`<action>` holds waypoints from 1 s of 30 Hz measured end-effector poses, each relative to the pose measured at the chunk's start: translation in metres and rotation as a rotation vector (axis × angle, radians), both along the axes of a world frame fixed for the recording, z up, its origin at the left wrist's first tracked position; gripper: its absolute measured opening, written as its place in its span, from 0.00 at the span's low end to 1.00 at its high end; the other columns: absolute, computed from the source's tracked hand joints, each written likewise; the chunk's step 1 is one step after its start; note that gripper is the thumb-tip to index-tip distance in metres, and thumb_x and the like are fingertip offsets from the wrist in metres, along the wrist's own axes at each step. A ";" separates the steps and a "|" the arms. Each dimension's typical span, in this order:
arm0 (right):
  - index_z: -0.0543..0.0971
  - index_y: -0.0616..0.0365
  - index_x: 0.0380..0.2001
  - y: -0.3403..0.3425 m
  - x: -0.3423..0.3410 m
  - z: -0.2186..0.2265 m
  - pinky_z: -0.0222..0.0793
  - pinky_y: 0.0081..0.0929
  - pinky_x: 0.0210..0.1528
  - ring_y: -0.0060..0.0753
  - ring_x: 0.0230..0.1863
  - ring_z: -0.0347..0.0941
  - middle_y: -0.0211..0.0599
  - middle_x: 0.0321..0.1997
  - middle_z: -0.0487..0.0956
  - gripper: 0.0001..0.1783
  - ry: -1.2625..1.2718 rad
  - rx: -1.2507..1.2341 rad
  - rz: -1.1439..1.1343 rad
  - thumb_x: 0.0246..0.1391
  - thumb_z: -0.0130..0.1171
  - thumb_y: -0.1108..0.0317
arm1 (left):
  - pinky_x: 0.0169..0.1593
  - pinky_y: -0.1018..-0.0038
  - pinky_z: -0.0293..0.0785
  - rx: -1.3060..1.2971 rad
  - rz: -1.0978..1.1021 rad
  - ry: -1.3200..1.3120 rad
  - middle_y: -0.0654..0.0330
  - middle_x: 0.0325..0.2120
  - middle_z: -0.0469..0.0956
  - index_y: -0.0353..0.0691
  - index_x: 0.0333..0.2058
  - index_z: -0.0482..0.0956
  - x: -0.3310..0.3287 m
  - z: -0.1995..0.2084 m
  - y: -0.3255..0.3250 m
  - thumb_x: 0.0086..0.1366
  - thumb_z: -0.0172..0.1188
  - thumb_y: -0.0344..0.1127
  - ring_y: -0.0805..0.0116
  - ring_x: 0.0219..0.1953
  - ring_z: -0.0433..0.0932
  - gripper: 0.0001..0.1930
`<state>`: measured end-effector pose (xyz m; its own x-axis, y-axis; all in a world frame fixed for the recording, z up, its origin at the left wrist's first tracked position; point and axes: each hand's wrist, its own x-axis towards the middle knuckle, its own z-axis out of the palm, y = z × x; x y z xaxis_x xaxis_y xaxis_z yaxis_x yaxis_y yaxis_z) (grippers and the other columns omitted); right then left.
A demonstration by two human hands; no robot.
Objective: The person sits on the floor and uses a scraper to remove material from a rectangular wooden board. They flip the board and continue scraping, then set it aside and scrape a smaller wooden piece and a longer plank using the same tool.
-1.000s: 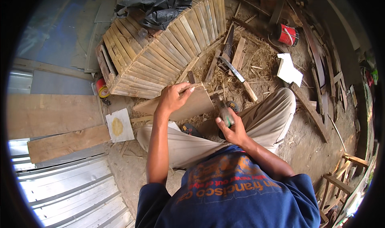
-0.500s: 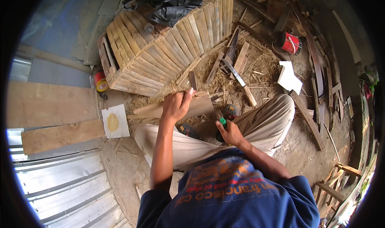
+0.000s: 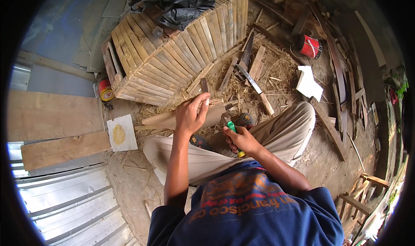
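My left hand (image 3: pixel 190 115) lies over the top of a wooden board (image 3: pixel 215 115), its fingers bent over the far edge; the fingertips are partly hidden. This board sits low in front of my crossed legs, by my shoes (image 3: pixel 245 121). In my closed right hand (image 3: pixel 243 141) is a green-handled tool (image 3: pixel 230 125) with a yellow end and a short metal head. Its head is beside the board's right end; the exact kind of tool is unclear. Farther off, a long knife (image 3: pixel 249 79) with a wooden handle lies among wood scraps and shavings.
A slatted bamboo structure (image 3: pixel 173 68) stands ahead, with black plastic (image 3: pixel 181 10) on top. At the right are a red can (image 3: pixel 310 46), a white piece (image 3: pixel 308 82) and loose planks (image 3: pixel 330 131). Plywood (image 3: pixel 65 146) and metal sheeting (image 3: pixel 73 202) lie left.
My right hand has shifted slightly left and turned the green-handled tool, so its yellow end now shows. The left hand's fingers have altered slightly over the board.
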<state>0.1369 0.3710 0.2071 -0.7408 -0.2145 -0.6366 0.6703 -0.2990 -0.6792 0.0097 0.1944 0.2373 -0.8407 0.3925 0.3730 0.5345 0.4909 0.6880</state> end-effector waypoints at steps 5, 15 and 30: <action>0.73 0.58 0.36 -0.005 -0.001 -0.011 0.58 0.22 0.18 0.20 0.20 0.62 0.28 0.25 0.68 0.12 -0.222 -0.244 -0.129 0.68 0.55 0.60 | 0.53 0.59 0.71 -0.021 0.002 0.273 0.57 0.40 0.79 0.40 0.37 0.78 0.010 -0.010 0.003 0.61 0.66 0.33 0.54 0.44 0.78 0.08; 0.70 0.61 0.42 0.013 -0.023 -0.017 0.69 0.21 0.30 0.18 0.30 0.71 0.31 0.30 0.76 0.12 0.530 0.574 -0.389 0.67 0.60 0.66 | 0.66 0.47 0.60 -0.114 0.228 0.422 0.58 0.46 0.76 0.42 0.41 0.76 0.046 -0.043 0.027 0.56 0.70 0.30 0.52 0.52 0.74 0.15; 0.74 0.62 0.45 0.039 -0.083 -0.016 0.71 0.30 0.43 0.26 0.37 0.73 0.34 0.35 0.79 0.22 0.755 0.361 -0.003 0.57 0.72 0.62 | 0.36 0.75 0.76 0.442 0.413 -0.192 0.55 0.41 0.82 0.31 0.51 0.78 0.107 -0.064 0.060 0.65 0.63 0.24 0.70 0.33 0.79 0.15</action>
